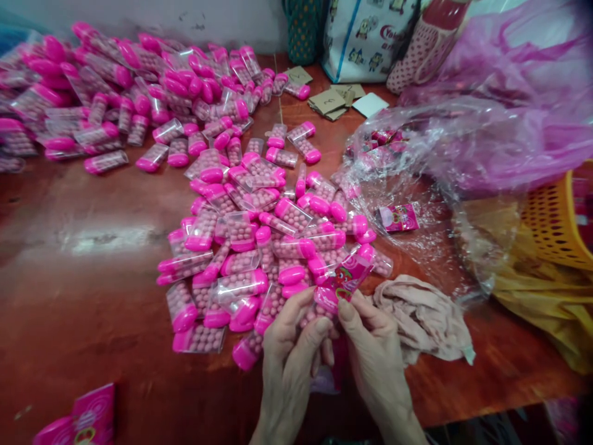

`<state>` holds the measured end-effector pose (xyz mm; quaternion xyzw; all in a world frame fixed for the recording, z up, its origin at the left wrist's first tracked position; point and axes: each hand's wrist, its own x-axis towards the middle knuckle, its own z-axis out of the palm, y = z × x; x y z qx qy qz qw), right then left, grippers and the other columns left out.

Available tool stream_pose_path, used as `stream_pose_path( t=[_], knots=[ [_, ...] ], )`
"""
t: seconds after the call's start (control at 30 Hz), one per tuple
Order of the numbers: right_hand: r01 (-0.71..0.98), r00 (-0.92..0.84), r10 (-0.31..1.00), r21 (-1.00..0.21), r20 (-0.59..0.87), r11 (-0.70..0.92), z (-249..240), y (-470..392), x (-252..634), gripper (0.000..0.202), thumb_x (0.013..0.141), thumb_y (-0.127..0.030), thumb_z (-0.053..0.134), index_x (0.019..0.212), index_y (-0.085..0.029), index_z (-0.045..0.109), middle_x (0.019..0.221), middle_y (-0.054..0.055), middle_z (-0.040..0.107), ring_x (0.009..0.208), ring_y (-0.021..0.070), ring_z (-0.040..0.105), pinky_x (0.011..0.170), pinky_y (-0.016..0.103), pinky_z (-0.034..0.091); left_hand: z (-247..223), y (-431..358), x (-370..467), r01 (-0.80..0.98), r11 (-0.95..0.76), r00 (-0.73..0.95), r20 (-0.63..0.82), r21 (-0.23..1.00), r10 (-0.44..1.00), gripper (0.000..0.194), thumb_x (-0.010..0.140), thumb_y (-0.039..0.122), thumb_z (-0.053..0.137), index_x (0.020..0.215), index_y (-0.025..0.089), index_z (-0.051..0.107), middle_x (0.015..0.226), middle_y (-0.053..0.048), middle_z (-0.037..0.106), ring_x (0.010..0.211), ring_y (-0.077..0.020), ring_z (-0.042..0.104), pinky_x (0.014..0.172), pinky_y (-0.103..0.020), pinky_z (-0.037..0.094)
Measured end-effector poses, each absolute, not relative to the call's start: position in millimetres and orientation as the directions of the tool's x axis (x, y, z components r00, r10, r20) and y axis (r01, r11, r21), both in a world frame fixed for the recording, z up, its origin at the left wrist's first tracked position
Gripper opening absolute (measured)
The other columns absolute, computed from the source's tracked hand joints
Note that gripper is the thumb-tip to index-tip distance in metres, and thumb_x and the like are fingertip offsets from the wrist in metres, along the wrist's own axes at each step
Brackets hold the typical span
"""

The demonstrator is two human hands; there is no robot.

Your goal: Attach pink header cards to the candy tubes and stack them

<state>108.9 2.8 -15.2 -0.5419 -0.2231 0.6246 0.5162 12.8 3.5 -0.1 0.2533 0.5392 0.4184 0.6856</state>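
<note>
Between thumb and fingers, my left hand (pixel 296 346) holds a small clear candy container (pixel 317 314) with a pink cap and pale pink balls inside. My right hand (pixel 373 340) pinches a printed pink sleeve (pixel 349 275) with a strawberry picture, which meets the cap end of the container. How far the container sits inside the sleeve I cannot tell. Just beyond my hands lies a heap of similar containers (pixel 241 284). One container in a printed sleeve (pixel 92 414) rests at the table's lower left.
A larger pile of containers (pixel 115 80) covers the back left. At right lie a crumpled cloth (pixel 421 315), a clear plastic bag (pixel 435 228) with a flat printed sleeve (pixel 399 217), and a yellow basket (pixel 556 216). Cardboard pieces (pixel 328 102) and a white printed bag (pixel 365 43) are at the back.
</note>
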Motion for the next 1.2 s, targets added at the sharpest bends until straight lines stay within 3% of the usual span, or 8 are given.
stream_pose_path(
  t=[0.17,0.33,0.4,0.53,0.7,0.87,1.03,1.2],
  knots=[
    [-0.236,0.3,0.853,-0.899,-0.428,-0.368,-16.4,-8.2,96.9,0.026,0.077,-0.033,0.065,0.057,-0.018,0.059,0.06,-0.002,0.052,0.058,0.0112,0.049,0.051,0.02,0.043,3.1,1.7,16.6,-0.371,0.515,-0.018,-0.561,0.773,0.828,0.009,0.082,0.026,0.056,0.088,0.02,0.052,0.051,0.007,0.048,0.04,-0.0049,0.04,0.039,-0.015,0.027],
    [-0.487,0.172,0.841,-0.786,-0.514,-0.381,-16.5,-1.4,107.5,0.009,0.073,-0.028,0.07,0.075,-0.021,0.064,0.065,-0.003,0.061,0.057,0.0108,0.056,0.058,0.022,0.049,5.8,7.8,16.2,-0.275,0.54,0.009,-0.559,0.795,0.829,0.009,0.08,0.025,0.059,0.082,0.019,0.052,0.05,0.008,0.045,0.042,-0.0058,0.041,0.042,-0.017,0.031],
    [-0.573,0.138,0.841,-0.735,-0.523,-0.363,-13.0,4.5,115.4,0.015,0.069,-0.025,0.073,0.081,-0.02,0.065,0.069,-0.001,0.065,0.056,0.0118,0.058,0.059,0.024,0.05,6.3,9.0,14.5,-0.21,0.545,0.03,-0.552,0.812,0.834,0.012,0.075,0.024,0.064,0.079,0.019,0.054,0.052,0.007,0.047,0.045,-0.0073,0.044,0.044,-0.018,0.034],
    [-0.61,0.057,0.885,-0.718,-0.463,-0.336,-3.7,11.7,124.7,0.008,0.071,-0.023,0.069,0.076,-0.018,0.065,0.066,0.0,0.063,0.058,0.0141,0.059,0.061,0.027,0.05,8.3,7.2,13.5,-0.082,0.507,0.018,-0.508,0.858,0.861,0.014,0.069,0.025,0.069,0.076,0.018,0.059,0.057,0.003,0.054,0.051,-0.0103,0.047,0.048,-0.021,0.037],
    [-0.607,0.036,0.89,-0.717,-0.455,-0.342,-10.3,4.7,122.4,0.007,0.072,-0.024,0.067,0.07,-0.018,0.064,0.067,0.0,0.06,0.06,0.0139,0.057,0.059,0.026,0.049,14.6,1.6,18.6,0.02,0.44,-0.059,-0.438,0.898,0.897,0.01,0.069,0.025,0.069,0.076,0.02,0.062,0.056,0.003,0.057,0.05,-0.0108,0.047,0.048,-0.022,0.037],
    [-0.456,0.145,0.843,-0.792,-0.517,-0.407,-21.5,-4.1,118.8,0.011,0.072,-0.027,0.07,0.067,-0.019,0.065,0.06,-0.003,0.061,0.054,0.0122,0.054,0.054,0.023,0.047,11.8,0.9,22.3,-0.034,0.435,-0.104,-0.436,0.9,0.894,0.009,0.071,0.024,0.067,0.078,0.02,0.062,0.057,0.003,0.058,0.048,-0.0107,0.048,0.046,-0.021,0.038],
    [-0.544,-0.001,0.857,-0.719,-0.515,-0.433,-14.7,-2.0,109.7,0.023,0.069,-0.034,0.073,0.086,-0.02,0.068,0.071,0.001,0.068,0.062,0.0154,0.062,0.065,0.028,0.051,7.2,7.4,21.7,-0.075,0.371,-0.193,-0.378,0.926,0.905,0.011,0.074,0.022,0.065,0.084,0.022,0.061,0.063,0.004,0.06,0.053,-0.0104,0.054,0.05,-0.019,0.043],
    [-0.706,-0.009,0.846,-0.595,-0.534,-0.384,-11.1,0.3,111.3,0.022,0.069,-0.042,0.072,0.079,-0.023,0.067,0.067,-0.001,0.066,0.061,0.0147,0.06,0.062,0.027,0.049,11.9,11.7,3.6,0.15,0.182,0.036,-0.19,0.972,0.981,0.028,0.072,0.019,0.067,0.098,0.03,0.069,0.089,0.0,0.072,0.078,-0.017,0.065,0.07,-0.023,0.048]
  ],
)
